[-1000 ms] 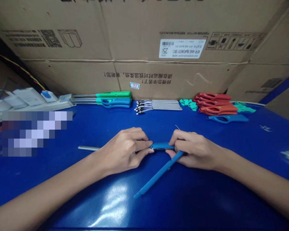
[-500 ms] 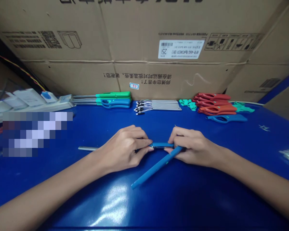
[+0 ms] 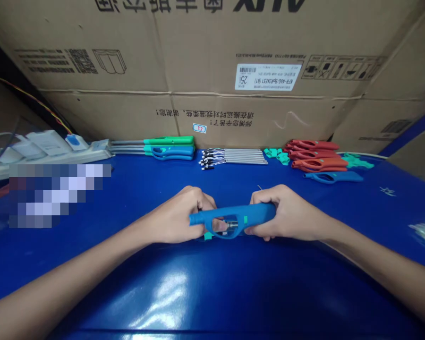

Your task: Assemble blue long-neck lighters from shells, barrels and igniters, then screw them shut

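A blue gas lighter handle shell (image 3: 257,215) lies crosswise between my hands, its narrow neck pointing left and its trigger loop facing me. My right hand (image 3: 285,215) is closed around its wide end. Behind and below it is a second lighter part, mostly hidden, with a metallic piece (image 3: 231,225) showing through the loop and a green trigger piece (image 3: 208,235) below the neck. My left hand (image 3: 187,215) is closed on that lighter part, fingertips partly covered by the shell. The two parts overlap; whether they are joined cannot be made out.
Finished-looking lighters (image 3: 173,151) lie at the back left, beside metal tubes with wires (image 3: 246,156). Green pieces (image 3: 276,155), red shells (image 3: 313,153) and a blue shell (image 3: 335,177) lie back right. A large cardboard box (image 3: 212,71) stands behind; a power strip (image 3: 56,160) is at left.
The blue shell in my right hand has swung up from hanging diagonally to lying level across the lighter part, its loop turned toward me. My left hand has shifted slightly left.
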The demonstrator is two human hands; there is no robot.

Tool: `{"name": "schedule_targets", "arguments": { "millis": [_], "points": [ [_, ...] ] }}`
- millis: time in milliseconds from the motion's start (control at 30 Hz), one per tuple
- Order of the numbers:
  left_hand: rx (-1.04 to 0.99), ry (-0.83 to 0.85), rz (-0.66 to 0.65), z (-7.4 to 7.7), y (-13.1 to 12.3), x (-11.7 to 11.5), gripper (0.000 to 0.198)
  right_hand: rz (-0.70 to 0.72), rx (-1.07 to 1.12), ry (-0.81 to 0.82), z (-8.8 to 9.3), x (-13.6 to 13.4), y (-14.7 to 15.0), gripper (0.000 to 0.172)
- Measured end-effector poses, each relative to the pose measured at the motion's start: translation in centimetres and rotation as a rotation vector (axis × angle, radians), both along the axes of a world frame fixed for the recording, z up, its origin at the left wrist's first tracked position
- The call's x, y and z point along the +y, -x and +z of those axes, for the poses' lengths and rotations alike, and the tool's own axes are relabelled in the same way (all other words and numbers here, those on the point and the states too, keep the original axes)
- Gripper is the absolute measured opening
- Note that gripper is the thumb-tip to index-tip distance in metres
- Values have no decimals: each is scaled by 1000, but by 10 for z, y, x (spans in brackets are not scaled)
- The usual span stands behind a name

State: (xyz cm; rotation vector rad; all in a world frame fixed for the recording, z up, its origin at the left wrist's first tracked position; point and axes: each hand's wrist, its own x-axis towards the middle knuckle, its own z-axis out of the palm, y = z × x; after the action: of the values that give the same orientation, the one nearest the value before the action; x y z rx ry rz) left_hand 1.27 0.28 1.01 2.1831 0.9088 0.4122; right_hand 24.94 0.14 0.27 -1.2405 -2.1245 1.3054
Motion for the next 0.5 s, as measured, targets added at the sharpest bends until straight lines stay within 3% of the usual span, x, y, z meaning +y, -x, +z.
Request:
{"name": "schedule_targets", "arguments": {
  "millis": [133,233,500],
  "points": [
    [-10,115,9,-3,0,2,21,-54,63,221,1,3,2,28],
    [11,151,-35,-3,-1,2,30,-48,99,315,3,5,2,30],
    [50,223,-44,-3,-1,3,36,-33,103,425,4,6,2,32]
  ]
}}
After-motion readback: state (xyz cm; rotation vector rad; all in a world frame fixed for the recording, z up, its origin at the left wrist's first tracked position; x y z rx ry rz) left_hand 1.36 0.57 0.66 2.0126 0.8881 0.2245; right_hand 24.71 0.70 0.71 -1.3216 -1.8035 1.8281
